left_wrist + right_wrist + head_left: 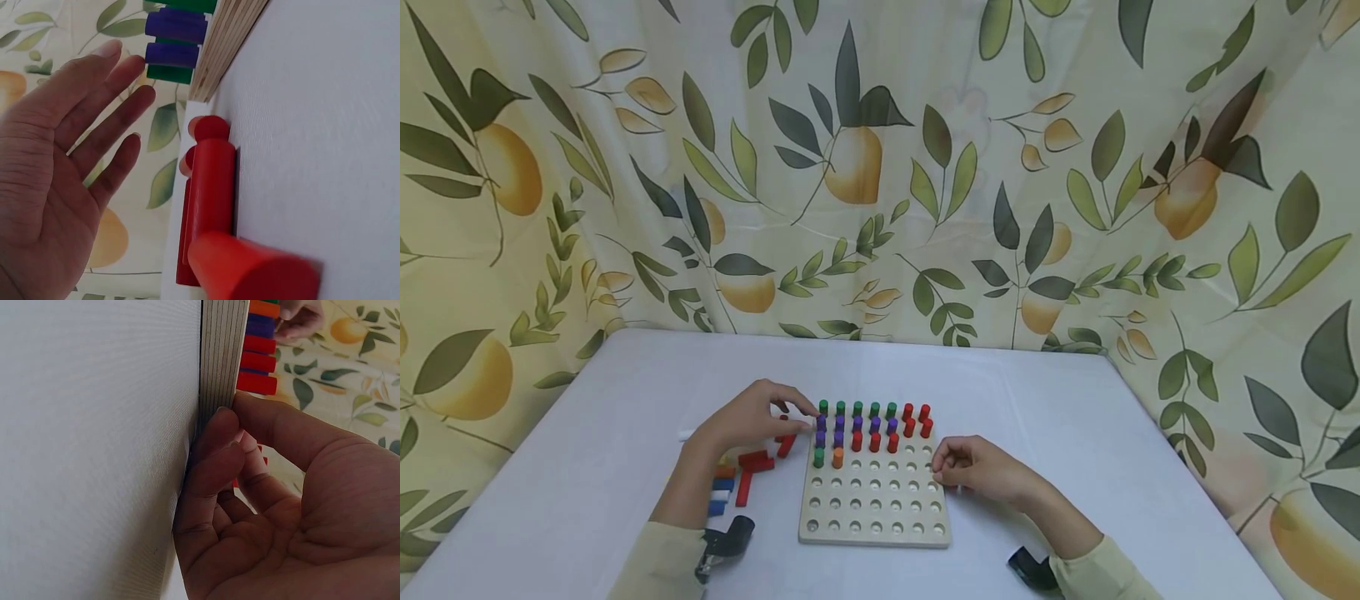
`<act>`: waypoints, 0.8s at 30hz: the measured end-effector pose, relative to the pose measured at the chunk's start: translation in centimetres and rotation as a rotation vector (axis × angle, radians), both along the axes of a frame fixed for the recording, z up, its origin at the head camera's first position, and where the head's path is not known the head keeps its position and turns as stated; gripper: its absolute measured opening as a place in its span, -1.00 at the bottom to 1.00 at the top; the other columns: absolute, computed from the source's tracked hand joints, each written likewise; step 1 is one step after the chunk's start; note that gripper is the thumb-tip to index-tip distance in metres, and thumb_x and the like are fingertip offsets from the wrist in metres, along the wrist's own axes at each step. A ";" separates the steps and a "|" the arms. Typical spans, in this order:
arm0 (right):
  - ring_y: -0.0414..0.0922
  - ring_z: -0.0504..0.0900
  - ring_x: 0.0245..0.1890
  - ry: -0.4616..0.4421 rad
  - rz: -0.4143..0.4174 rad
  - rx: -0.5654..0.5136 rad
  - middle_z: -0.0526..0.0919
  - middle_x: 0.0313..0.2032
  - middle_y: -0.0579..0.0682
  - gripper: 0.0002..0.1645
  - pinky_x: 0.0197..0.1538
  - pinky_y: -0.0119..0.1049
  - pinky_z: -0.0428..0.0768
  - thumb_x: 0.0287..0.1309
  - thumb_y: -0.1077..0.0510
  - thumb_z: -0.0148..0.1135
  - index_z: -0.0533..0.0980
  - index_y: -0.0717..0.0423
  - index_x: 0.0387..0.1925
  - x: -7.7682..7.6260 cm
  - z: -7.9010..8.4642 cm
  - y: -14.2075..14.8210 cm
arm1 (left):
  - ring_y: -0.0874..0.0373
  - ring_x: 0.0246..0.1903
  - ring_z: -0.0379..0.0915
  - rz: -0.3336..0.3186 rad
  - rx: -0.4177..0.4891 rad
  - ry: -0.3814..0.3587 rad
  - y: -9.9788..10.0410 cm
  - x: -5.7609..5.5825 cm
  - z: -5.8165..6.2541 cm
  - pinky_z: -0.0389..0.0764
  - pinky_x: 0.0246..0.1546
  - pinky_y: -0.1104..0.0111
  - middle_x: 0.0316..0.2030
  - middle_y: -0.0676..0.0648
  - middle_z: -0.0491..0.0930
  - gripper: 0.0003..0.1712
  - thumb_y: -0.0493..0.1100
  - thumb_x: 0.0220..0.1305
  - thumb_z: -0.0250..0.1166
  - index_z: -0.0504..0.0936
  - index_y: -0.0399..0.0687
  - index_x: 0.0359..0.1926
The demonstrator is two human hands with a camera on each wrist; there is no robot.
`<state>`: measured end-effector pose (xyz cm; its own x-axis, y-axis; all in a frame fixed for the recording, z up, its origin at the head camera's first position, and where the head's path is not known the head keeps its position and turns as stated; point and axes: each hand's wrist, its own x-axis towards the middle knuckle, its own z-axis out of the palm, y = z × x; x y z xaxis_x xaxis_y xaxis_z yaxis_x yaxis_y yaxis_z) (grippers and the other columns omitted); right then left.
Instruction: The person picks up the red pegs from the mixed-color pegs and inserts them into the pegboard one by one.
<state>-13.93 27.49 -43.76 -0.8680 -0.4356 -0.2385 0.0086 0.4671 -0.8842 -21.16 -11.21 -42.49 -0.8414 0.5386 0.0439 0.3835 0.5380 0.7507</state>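
Observation:
A wooden pegboard (880, 535) lies on the table, with coloured pegs upright in its back rows and bare holes in front. My left hand (752, 421) is over the board's left edge, fingertips close by a purple peg (821, 422). In the left wrist view the fingers of the left hand (69, 144) are fairly straight and hold nothing; whether a fingertip touches the purple peg (172, 55) cannot be told. My right hand (981, 468) pinches the board's right edge. The right wrist view shows the thumb on the board's (224, 356) upper edge and curled fingers against its side.
Loose red pegs (756, 460) lie left of the board. Nearer are an orange peg (724, 483), blue pegs (717, 507) and a white peg (719, 496), partly behind the left forearm. A patterned curtain (880, 250) hangs behind the white table (1000, 383).

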 end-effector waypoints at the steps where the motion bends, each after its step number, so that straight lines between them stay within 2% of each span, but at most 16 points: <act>1: -0.06 0.48 -0.36 -0.003 -0.002 0.001 0.55 -0.37 0.03 -0.91 -0.36 -0.31 0.44 0.33 0.27 0.30 0.60 0.19 -0.16 0.0 0.0 0.0 | 0.01 -0.06 0.48 -0.004 0.004 0.004 -0.2 -0.1 0.0 0.60 -0.14 0.19 -0.10 0.20 0.70 -0.80 -0.15 0.29 0.50 0.83 0.21 -0.09; 6: -0.04 0.48 -0.34 -0.015 -0.014 0.008 0.55 -0.36 0.02 -0.90 -0.34 -0.30 0.44 0.34 0.25 0.32 0.60 0.18 -0.15 -0.1 -0.1 0.1 | 0.00 -0.01 0.51 -0.017 0.015 0.016 -1.0 -0.3 -0.2 0.56 -0.02 0.13 -0.12 0.17 0.72 -0.82 -0.20 0.30 0.47 0.83 0.09 -0.09; 10: -0.04 0.48 -0.33 -0.019 -0.018 0.011 0.56 -0.35 0.03 -0.90 -0.33 -0.29 0.45 0.34 0.25 0.32 0.60 0.17 -0.14 -0.2 -0.3 0.2 | 0.01 0.01 0.50 0.018 -0.007 -0.003 -1.4 -0.3 -0.3 0.54 -0.01 0.12 -0.13 0.16 0.72 -0.82 -0.21 0.31 0.46 0.83 0.07 -0.08; 18: -0.04 0.48 -0.35 -0.018 -0.017 0.006 0.56 -0.36 0.02 -0.90 -0.35 -0.30 0.44 0.35 0.26 0.31 0.59 0.18 -0.14 -0.1 -0.4 0.1 | 0.04 -0.03 0.48 0.072 -0.032 -0.044 -2.7 -0.4 -0.7 0.60 -0.12 0.22 -0.14 0.11 0.71 -0.78 -0.27 0.28 0.47 0.82 0.08 -0.08; 24: -0.04 0.48 -0.35 -0.022 -0.019 0.005 0.56 -0.36 0.03 -0.90 -0.34 -0.30 0.44 0.35 0.25 0.31 0.59 0.18 -0.14 -0.2 -0.4 0.1 | 0.01 -0.11 0.47 0.098 -0.041 -0.136 -3.0 -0.1 -1.1 0.66 -0.27 0.24 -0.12 0.12 0.66 -0.67 -0.35 0.25 0.45 0.83 0.22 -0.11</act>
<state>-14.08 27.63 -44.14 -0.8706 -0.4182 -0.2593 0.0363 0.4710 -0.8814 -21.28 -14.23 -43.57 -0.8865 0.4531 -0.0945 0.2243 0.5992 0.7685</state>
